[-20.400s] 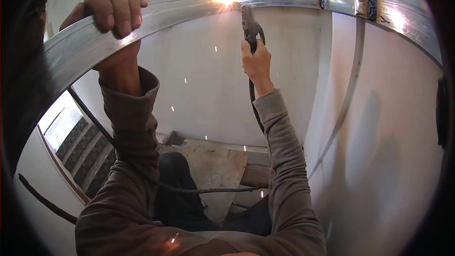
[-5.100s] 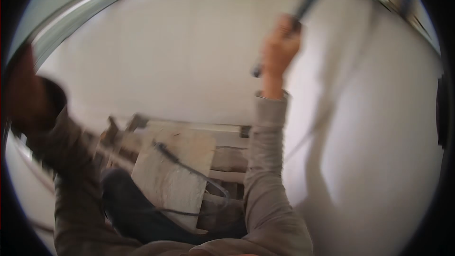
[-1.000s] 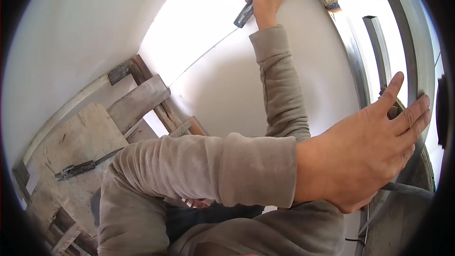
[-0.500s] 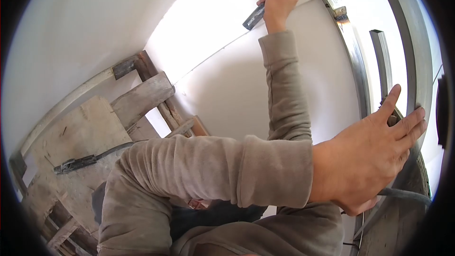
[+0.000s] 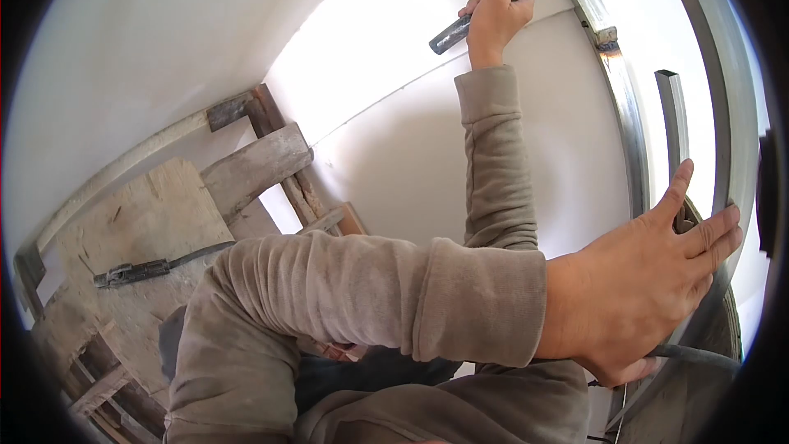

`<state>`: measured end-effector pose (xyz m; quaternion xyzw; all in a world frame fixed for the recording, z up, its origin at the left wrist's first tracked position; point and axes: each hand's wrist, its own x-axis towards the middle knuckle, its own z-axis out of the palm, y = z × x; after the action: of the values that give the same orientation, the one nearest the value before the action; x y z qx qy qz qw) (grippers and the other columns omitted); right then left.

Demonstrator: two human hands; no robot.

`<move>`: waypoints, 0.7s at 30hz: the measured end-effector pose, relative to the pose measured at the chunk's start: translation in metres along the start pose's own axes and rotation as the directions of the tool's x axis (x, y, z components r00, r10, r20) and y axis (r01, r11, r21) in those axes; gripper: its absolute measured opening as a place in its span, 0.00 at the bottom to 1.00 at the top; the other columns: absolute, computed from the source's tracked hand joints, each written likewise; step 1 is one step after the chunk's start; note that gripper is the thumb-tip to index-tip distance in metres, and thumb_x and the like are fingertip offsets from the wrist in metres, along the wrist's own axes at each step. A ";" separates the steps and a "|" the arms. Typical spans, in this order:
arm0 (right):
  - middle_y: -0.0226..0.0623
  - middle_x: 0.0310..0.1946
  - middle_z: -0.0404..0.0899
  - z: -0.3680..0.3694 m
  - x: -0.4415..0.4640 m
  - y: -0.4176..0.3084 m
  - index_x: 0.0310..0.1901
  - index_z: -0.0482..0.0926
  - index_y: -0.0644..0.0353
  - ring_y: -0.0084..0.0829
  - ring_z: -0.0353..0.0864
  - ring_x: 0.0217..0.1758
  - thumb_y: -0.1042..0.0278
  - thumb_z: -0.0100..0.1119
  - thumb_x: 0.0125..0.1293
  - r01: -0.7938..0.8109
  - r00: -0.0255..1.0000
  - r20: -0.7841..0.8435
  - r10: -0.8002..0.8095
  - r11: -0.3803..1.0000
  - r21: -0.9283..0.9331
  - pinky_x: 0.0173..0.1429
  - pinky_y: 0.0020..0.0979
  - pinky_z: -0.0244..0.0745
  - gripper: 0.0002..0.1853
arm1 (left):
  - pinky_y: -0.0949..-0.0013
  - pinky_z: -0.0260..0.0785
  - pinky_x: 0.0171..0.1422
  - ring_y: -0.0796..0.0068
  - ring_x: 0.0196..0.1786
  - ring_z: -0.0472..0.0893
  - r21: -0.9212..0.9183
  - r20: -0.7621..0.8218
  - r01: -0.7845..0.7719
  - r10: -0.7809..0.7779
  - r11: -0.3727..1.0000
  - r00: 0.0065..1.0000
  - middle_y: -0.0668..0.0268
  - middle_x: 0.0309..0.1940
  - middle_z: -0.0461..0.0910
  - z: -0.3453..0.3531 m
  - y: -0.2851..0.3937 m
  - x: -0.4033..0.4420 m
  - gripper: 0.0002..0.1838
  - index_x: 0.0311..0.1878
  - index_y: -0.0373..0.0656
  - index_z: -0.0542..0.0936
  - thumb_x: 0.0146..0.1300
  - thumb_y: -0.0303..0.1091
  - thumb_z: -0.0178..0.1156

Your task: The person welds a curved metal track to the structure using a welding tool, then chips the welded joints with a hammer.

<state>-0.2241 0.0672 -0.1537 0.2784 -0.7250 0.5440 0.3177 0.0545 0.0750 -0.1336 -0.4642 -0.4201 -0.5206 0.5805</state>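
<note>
My right hand (image 5: 497, 20) is raised at the top, its fingers wrapped round a dark, worn rod-shaped tool handle (image 5: 450, 35). The handle slants up to the right, where its far end meets the frame's edge, so I cannot make out a head. My left hand (image 5: 637, 296) reaches across to the right, back of the hand toward me. Its fingers are spread, with the tips lying on a long grey metal tube (image 5: 722, 99); the palm side is hidden. By its little finger a short square tube (image 5: 672, 115) stands upright. A dark cable (image 5: 699, 356) runs past the thumb.
A metal upright (image 5: 629, 115) with a scorched joint (image 5: 606, 38) stands against the white wall (image 5: 575, 123). At left, a black welding clamp (image 5: 131, 273) with its cable lies on a plywood board (image 5: 164, 222). Wooden beams (image 5: 259, 160) edge the board.
My right hand and the tool have shifted slightly right and down, showing more of the tool's far end. My left hand stays on the tube. The view has moved a little.
</note>
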 end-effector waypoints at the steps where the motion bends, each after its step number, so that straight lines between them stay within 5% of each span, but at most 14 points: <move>1: 0.33 0.17 0.65 -0.001 0.002 0.004 0.38 0.63 0.64 0.27 0.66 0.12 0.56 0.45 0.77 -0.024 0.999 0.026 0.024 1.000 0.006 0.17 0.34 0.70 0.16 | 0.19 0.42 0.74 0.49 0.80 0.55 -0.002 0.002 0.000 0.000 1.000 1.000 0.42 0.75 0.60 0.000 0.000 0.000 0.43 0.62 0.29 0.78 0.57 0.62 0.57; 21: 0.32 0.17 0.63 0.012 -0.009 -0.002 0.43 0.64 0.67 0.27 0.66 0.14 0.56 0.42 0.77 -0.075 0.997 0.000 0.075 0.996 0.054 0.18 0.35 0.71 0.18 | 0.19 0.44 0.73 0.50 0.80 0.56 -0.015 -0.016 0.005 -0.005 1.000 1.000 0.43 0.75 0.60 0.001 -0.003 0.001 0.41 0.60 0.31 0.80 0.57 0.61 0.57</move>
<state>-0.2189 0.0551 -0.1616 0.2591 -0.7196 0.5753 0.2900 0.0516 0.0761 -0.1322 -0.4633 -0.4125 -0.5289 0.5792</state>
